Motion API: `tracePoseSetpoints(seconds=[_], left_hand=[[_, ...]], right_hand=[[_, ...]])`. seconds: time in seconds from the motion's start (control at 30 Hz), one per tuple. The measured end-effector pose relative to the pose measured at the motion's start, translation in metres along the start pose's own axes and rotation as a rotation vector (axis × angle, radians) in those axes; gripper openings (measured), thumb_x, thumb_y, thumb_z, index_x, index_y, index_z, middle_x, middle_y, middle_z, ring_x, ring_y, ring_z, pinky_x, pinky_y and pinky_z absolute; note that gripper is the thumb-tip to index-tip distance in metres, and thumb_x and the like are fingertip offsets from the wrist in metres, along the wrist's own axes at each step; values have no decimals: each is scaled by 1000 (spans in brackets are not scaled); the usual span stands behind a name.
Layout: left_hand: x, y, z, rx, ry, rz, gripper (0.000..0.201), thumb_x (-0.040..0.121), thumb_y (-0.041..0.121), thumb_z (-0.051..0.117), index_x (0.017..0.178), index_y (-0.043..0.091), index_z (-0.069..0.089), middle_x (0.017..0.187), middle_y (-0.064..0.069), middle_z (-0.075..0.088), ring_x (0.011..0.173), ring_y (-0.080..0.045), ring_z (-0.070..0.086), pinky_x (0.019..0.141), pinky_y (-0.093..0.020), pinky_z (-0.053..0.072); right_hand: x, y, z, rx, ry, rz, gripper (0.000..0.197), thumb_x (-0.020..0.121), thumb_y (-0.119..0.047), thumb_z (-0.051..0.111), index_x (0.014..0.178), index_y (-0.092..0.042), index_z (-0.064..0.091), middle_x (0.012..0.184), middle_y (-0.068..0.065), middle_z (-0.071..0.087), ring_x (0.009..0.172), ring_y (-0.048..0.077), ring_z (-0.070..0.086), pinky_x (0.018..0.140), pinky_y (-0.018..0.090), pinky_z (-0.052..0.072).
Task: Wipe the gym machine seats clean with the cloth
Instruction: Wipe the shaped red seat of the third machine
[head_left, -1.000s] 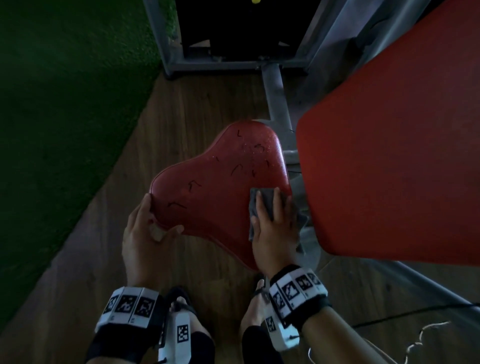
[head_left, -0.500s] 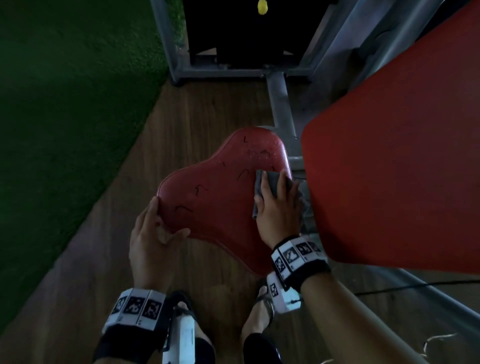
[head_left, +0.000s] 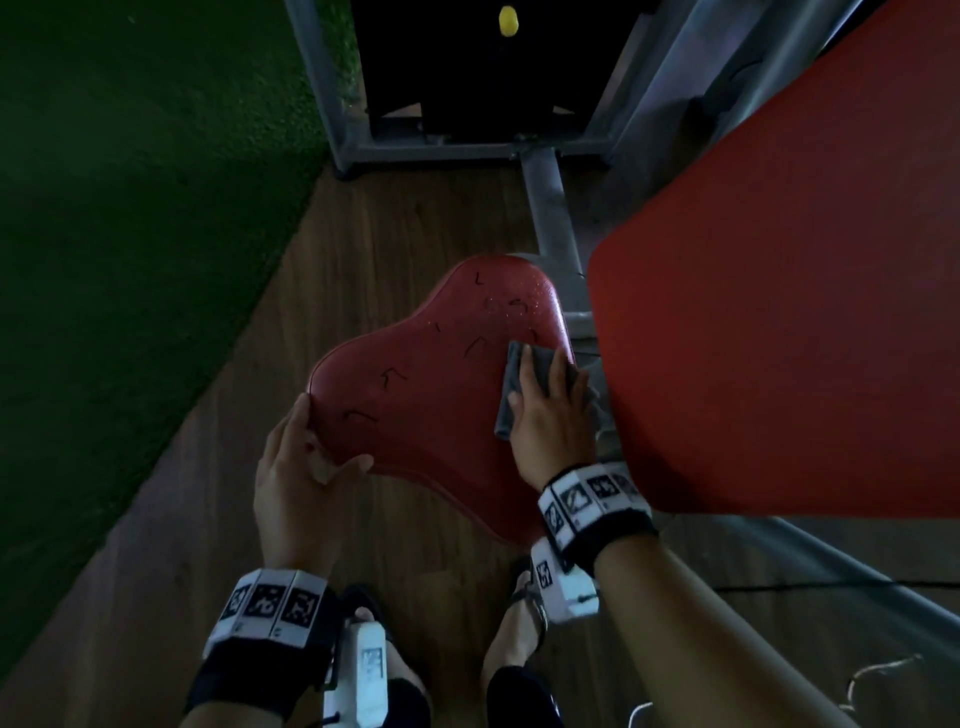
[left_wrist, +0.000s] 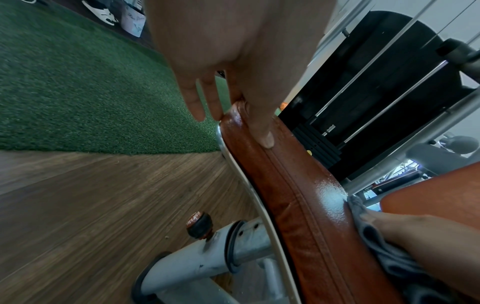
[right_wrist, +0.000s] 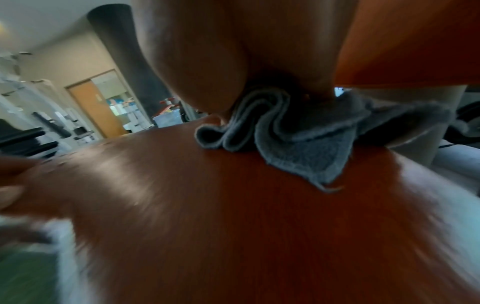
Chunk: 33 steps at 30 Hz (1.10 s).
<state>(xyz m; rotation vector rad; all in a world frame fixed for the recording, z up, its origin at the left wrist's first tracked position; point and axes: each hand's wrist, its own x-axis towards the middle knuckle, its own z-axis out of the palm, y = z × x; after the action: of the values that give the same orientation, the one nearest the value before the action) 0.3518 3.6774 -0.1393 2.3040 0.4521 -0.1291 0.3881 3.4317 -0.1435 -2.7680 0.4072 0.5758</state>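
Observation:
The red gym seat (head_left: 426, 415) carries dark squiggly marks and droplets near its far end. My right hand (head_left: 545, 400) lies flat on a folded grey cloth (head_left: 511, 384) and presses it onto the seat's right edge. In the right wrist view the cloth (right_wrist: 298, 139) bunches under my palm on the shiny seat (right_wrist: 233, 216). My left hand (head_left: 311, 452) grips the seat's near-left corner. Its thumb (left_wrist: 262, 131) lies on top of the seat (left_wrist: 298, 195) and its fingers run down the side. The cloth (left_wrist: 376, 242) shows there too.
A large red back pad (head_left: 779, 312) overhangs the seat on the right, close to my right hand. The grey frame (head_left: 550, 218) and the weight stack with its yellow pin (head_left: 508, 22) stand beyond. Green turf (head_left: 130, 234) lies left. My sandalled feet (head_left: 519, 623) stand on the wooden floor. A knob (left_wrist: 198, 225) sits under the seat.
My right hand has slid the cloth away from me along the seat's right edge. My left hand has kept its hold on the near-left corner.

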Motion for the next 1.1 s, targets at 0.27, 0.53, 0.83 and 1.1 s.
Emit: tracePoseSetpoints(seconds=[0.27,0.53,0.83,1.1], left_hand=[[-2,0,1,-19,21,25,92,69,23,86,147,23,38,143,-2,47,125,-27,50,97,-43,45],[0,-4,2,3,12,5,94,69,25,86,148,26,36,142,0,47,127,-26,48,99,-48,46],[-1,0,1,0,4,-11,94,69,25,86,148,27,36,141,2,48,125,-26,50,97,-50,47],[-1,4,0,11,-3,-21,93,69,25,85,148,24,37,143,-1,48,128,-26,47,98,-47,45]], right_hand=[[13,10,-2,66,30,3,54,104,-34,27,154,-34,7,162,7,-1,147,38,2,115,58,22],[44,0,-9,-9,30,-33,54,103,-38,25,152,-41,3,162,3,-6,147,40,0,116,59,16],[43,-9,-10,-88,110,-129,55,102,-38,30,154,-35,10,163,4,-2,148,35,4,117,55,16],[91,-17,-21,-64,46,-15,54,103,-41,25,153,-37,6,163,0,-6,148,35,-3,115,57,18]])
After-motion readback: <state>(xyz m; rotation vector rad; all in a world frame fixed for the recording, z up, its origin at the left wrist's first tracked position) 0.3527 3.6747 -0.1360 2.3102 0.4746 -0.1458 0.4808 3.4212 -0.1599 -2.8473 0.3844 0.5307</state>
